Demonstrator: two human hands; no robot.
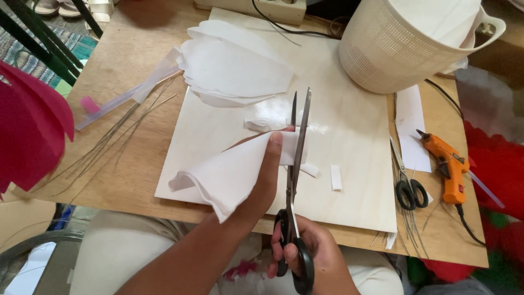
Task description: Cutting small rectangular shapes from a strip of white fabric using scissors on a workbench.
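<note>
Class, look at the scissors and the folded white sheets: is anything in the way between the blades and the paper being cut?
Nothing visible: the scissors in the right hand already meet the folded white sheets, which the left hand holds.

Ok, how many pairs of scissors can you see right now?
2. One large pair of scissors in the right hand, cutting folded white paper; one small pair lying beside the orange glue gun.

Single head-worn view, looking steeply down and forward from above the lap. Close to the worktop [125, 180], its near edge low in frame, far edge cut by the top. Board [349, 164] centred, basket [404, 49] at top right, both hands entering from the bottom edge.
</note>
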